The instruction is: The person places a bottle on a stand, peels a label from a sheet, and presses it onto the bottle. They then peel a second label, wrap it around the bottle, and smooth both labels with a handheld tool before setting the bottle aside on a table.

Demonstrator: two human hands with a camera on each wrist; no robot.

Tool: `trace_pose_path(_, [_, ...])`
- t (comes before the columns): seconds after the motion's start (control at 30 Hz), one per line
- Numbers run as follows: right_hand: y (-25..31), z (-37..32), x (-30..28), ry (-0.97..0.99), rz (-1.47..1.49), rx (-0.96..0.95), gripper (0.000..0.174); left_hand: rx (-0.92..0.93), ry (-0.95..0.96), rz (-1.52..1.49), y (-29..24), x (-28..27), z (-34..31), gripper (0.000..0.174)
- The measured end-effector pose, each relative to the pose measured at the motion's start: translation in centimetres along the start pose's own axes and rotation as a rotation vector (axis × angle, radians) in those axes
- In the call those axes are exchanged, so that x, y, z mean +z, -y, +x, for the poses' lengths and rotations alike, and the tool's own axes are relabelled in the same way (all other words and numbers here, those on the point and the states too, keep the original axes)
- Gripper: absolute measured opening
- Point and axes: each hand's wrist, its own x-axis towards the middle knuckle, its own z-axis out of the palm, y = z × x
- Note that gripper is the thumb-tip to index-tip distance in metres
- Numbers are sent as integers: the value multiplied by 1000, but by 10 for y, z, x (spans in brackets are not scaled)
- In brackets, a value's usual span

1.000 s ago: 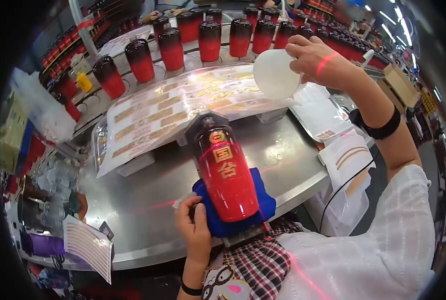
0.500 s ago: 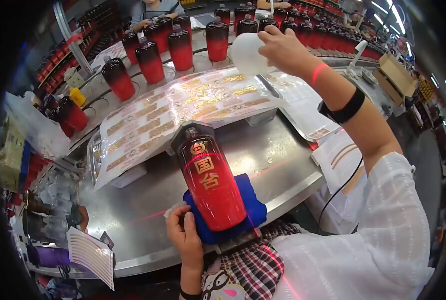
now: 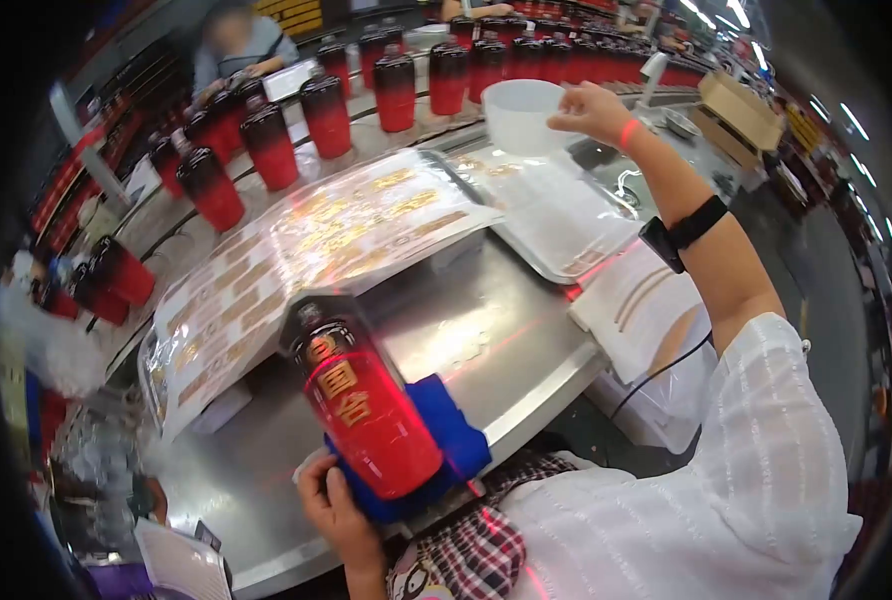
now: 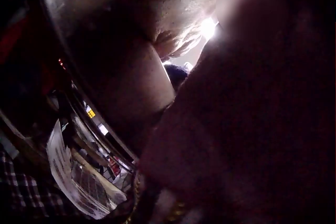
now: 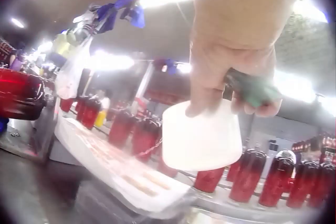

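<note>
My right hand [image 3: 596, 115] holds a white plastic tub [image 3: 521, 120] by its rim, raised over the far side of the worktable. In the right wrist view a small green piece [image 5: 254, 88] shows between the fingers above the tub [image 5: 202, 137]. A red and black bottle [image 3: 376, 425] with gold characters lies tilted, its base end on a blue cloth [image 3: 446, 415] at the table's near edge. My left hand [image 3: 336, 505] rests beside that cloth, left of the bottle, with loosely bent fingers and thumb raised. The left wrist view is mostly dark.
Clear sheets with gold labels [image 3: 296, 250] lie across the raised far part of the metal table [image 3: 466, 325]. A tray [image 3: 536, 245] stands to their right. Several red and black bottles [image 3: 395, 95] line the back, where a person [image 3: 246, 50] sits. An open carton [image 3: 736, 110] is far right.
The white tub has tipped from showing its round end to nearly upright, and is lower beside the label sheets. The head view has turned left. The left hand stays beside the bottle.
</note>
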Motion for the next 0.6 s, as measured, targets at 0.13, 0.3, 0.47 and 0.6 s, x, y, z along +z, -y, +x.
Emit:
trace_pose_path(0.13, [-103,-28,-8,27,-98,317,46,-92,-25,-142,4,1,0,17])
trace_pose_path(0.3, [-200,-26,43,-95,-274,406,46,-78,-83,-129,1,9,2,14])
trace_pose_path(0.47, [-237,30,91,-41,-268,530,52,-63,-108,77,-14,13,4,10])
trace_pose_path(0.6, [-243,54,128,-57,-258,527,54,-97,-137,0,-5,12,3,7])
